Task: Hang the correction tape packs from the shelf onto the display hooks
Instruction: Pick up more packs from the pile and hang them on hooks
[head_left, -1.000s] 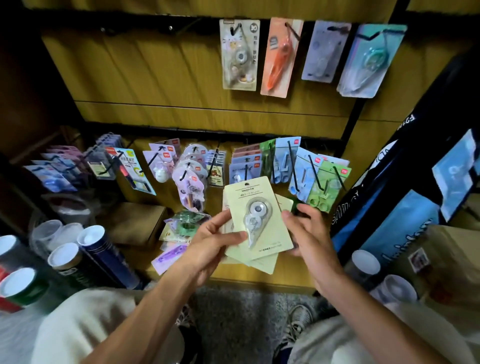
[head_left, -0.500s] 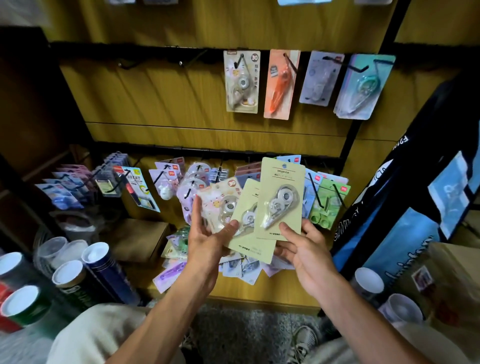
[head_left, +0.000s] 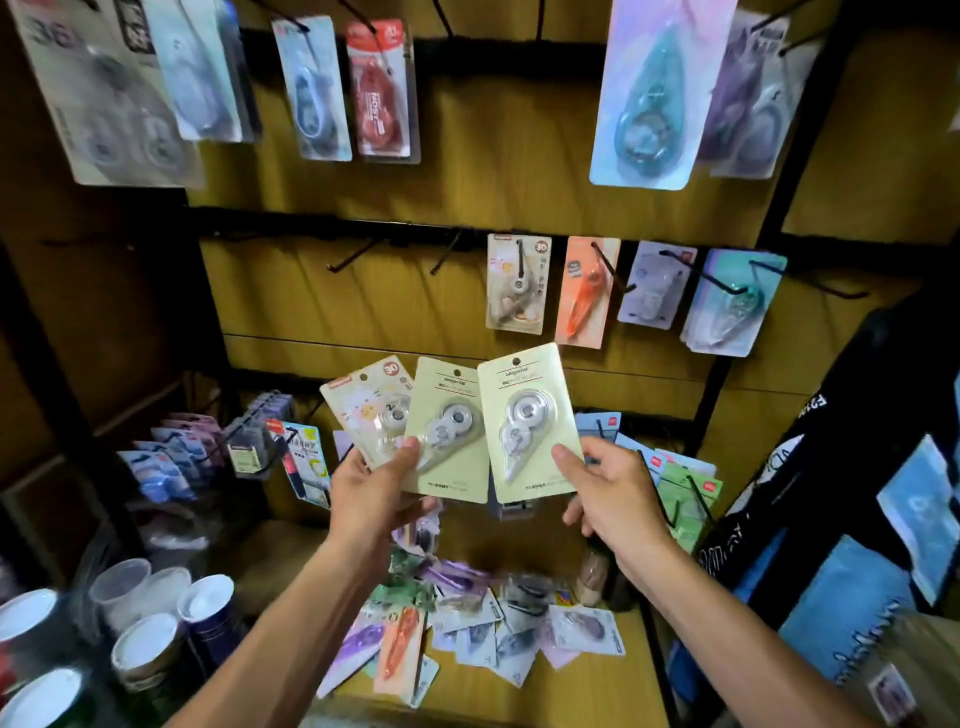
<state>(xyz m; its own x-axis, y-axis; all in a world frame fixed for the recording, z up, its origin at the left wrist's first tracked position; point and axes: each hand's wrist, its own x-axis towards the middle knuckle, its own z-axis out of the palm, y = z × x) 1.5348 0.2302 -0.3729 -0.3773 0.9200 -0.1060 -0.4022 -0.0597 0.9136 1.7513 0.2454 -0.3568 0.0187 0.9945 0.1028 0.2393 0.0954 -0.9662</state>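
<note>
Left hand (head_left: 371, 486) pinched on two fanned packs: cartoon pack (head_left: 366, 410), cream pack (head_left: 447, 423). Right hand (head_left: 605, 480), thumb over front, grips a separate cream pack (head_left: 524, 421) just beside them. Versus half a second back: all raised higher. Loose packs (head_left: 483, 623) on shelf below hands.

Two bare black metal hooks (head_left: 353, 260) jut from the middle rail, with open wooden panel (head_left: 322, 312) below them. To their right, hanging carded packs (head_left: 519, 283) fill the row. The pale cream carded tape packs (head_left: 527, 423) held up block the lower hooks. Loose packs (head_left: 493, 623) litter the wooden shelf (head_left: 571, 691) beneath.
</note>
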